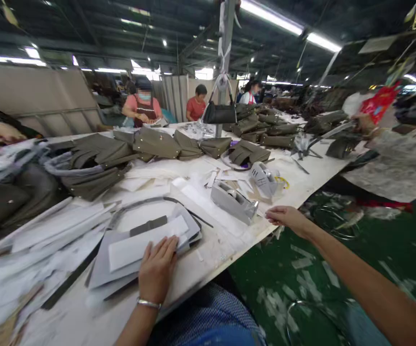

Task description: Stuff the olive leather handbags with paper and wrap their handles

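My left hand (159,266) lies with its fingers flat on a white padding strip (135,247). Under the strip is a flat grey bag (103,264) with a curved handle (135,204), resting on the table. My right hand (282,216) is off the table's front edge, its fingertips pressed together; anything between them is too small to make out. Just left of it stands a grey tape dispenser (233,202), with its cutting end towards the hand. A second dispenser (263,179) sits behind the first.
White sheets (59,240) are heaped at left. Dark olive bags (157,144) line the table's far side. A black bag (220,113) hangs from a post (225,53). Several co-workers sit or stand beyond. Scraps litter the green floor (265,269) at right.
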Demonstrator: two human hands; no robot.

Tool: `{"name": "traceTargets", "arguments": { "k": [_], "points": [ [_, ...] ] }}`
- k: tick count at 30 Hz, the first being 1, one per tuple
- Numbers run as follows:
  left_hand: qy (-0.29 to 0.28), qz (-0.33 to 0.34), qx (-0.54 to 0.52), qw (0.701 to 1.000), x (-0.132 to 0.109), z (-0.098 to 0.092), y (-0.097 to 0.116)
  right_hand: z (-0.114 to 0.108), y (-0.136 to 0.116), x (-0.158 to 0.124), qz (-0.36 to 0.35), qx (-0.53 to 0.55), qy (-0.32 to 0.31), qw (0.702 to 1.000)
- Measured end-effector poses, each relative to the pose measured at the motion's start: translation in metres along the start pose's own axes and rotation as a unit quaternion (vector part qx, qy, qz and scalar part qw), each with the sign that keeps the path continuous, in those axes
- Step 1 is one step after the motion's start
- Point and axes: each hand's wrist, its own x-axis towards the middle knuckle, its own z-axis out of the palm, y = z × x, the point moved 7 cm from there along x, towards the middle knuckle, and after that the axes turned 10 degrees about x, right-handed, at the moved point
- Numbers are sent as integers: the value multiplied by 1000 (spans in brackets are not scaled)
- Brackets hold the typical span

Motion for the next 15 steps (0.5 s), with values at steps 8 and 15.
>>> {"name": "traceTargets", "arguments": {
  "k": [8, 15],
  "points": [
    [-19, -12, -20, 1000, -1, -2, -1, 9, 4, 21, -53, -27, 28, 998],
    [-19, -21, -35, 999, -2, -2, -1, -3, -14, 5, -84, -174, 15, 981]
  ]
}}
